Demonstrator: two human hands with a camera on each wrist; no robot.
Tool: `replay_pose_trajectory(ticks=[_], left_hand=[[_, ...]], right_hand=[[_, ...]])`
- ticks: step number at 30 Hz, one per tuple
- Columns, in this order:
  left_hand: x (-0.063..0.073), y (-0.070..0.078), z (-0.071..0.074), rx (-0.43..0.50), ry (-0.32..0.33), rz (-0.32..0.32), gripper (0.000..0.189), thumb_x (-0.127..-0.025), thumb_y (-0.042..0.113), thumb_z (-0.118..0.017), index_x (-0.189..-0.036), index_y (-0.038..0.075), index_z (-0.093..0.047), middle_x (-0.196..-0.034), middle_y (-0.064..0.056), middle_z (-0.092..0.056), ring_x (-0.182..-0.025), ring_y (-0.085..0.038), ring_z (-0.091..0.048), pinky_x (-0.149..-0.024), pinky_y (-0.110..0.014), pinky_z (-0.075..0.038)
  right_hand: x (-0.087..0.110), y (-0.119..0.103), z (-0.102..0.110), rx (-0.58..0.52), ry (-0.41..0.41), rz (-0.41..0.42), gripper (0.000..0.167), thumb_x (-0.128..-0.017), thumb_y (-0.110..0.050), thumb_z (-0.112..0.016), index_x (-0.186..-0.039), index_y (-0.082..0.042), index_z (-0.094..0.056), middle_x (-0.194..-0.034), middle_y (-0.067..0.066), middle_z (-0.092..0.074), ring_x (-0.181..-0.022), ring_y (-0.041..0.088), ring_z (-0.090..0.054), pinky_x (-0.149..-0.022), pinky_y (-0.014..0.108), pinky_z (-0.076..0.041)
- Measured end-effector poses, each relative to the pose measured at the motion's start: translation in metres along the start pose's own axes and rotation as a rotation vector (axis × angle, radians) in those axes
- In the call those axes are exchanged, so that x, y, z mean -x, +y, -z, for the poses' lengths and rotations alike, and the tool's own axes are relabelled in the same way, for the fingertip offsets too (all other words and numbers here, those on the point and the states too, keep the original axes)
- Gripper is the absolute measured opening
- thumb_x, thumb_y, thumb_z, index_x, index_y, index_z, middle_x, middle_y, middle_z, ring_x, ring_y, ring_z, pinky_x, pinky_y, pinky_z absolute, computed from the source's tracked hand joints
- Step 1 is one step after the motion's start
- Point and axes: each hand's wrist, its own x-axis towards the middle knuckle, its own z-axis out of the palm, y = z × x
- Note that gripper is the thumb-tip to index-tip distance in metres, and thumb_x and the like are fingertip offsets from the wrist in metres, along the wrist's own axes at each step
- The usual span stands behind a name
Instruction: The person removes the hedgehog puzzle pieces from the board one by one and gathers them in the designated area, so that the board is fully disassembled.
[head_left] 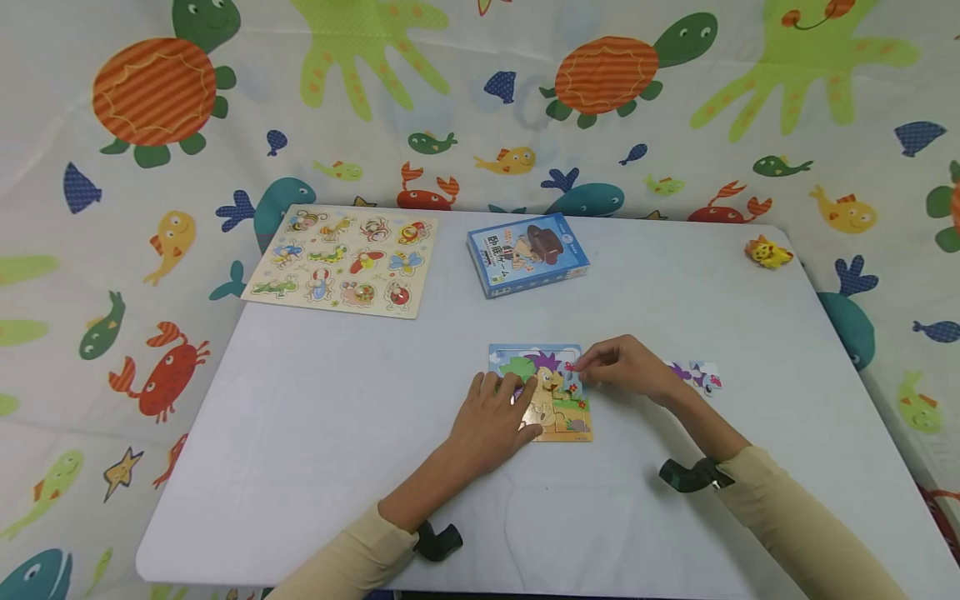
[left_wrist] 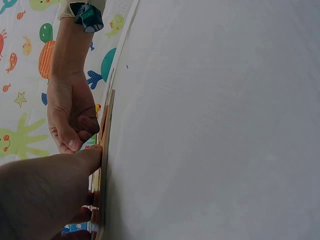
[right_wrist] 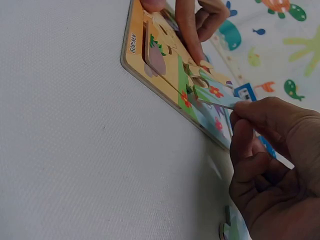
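A jigsaw puzzle (head_left: pixel 573 423) in a flat tray, showing a cartoon animal with purple hair, lies on the table. My left hand (head_left: pixel 487 421) rests on its left part, fingers spread, hiding some of the picture. From the right, my right hand (head_left: pixel 630 367) pinches a pale blue puzzle piece (right_wrist: pixel 215 95) with a red flower between thumb and fingertip. In the right wrist view this piece is tilted over the tray's right side, beside laid pieces. A few loose puzzle pieces (head_left: pixel 705 377) lie behind the right wrist, partly hidden by it.
At the back left lies a wooden insect board (head_left: pixel 341 260). A blue box (head_left: pixel 528 254) sits at the back middle, and a small yellow lion-like figure (head_left: pixel 768 252) at the back right. A patterned cloth (head_left: pixel 465 108) hangs behind the white table (head_left: pixel 337 467).
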Motion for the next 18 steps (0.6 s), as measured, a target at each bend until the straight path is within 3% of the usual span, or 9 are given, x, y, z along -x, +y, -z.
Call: replay_pose_trajectory(ticks=[10,14,18], left_hand=[[-0.001,0.001,0.001,0.011,-0.014,-0.004,0.068,-0.097,0.060,-0.047,-0.149,0.015,-0.047,-0.125,-0.006,-0.047,-0.100,-0.025,-0.041,-0.099,-0.045,-0.035],[-0.001,0.001,0.001,0.006,-0.020,-0.006,0.068,-0.098,0.060,-0.047,-0.149,0.015,-0.046,-0.125,-0.005,-0.047,-0.101,-0.025,-0.042,-0.099,-0.045,-0.035],[-0.001,0.000,0.002,-0.007,-0.018,-0.010,0.068,-0.098,0.060,-0.046,-0.149,0.015,-0.046,-0.125,-0.006,-0.047,-0.101,-0.025,-0.042,-0.099,-0.045,-0.035]], right_hand=[[0.009,0.005,0.019,-0.014,0.057,-0.057,0.016,-0.091,-0.023,-0.073,-0.103,-0.012,-0.077,-0.098,0.005,-0.070,-0.084,0.029,-0.057,-0.068,0.031,-0.048],[0.029,0.011,0.042,-0.054,0.094,-0.128,0.023,-0.092,-0.025,-0.073,-0.106,-0.008,-0.074,-0.098,0.009,-0.069,-0.086,0.028,-0.056,-0.069,0.033,-0.048],[0.061,0.021,0.068,-0.086,0.122,-0.202,0.030,-0.092,-0.027,-0.072,-0.110,-0.003,-0.071,-0.094,0.012,-0.066,-0.081,0.026,-0.055,-0.065,0.035,-0.048]])
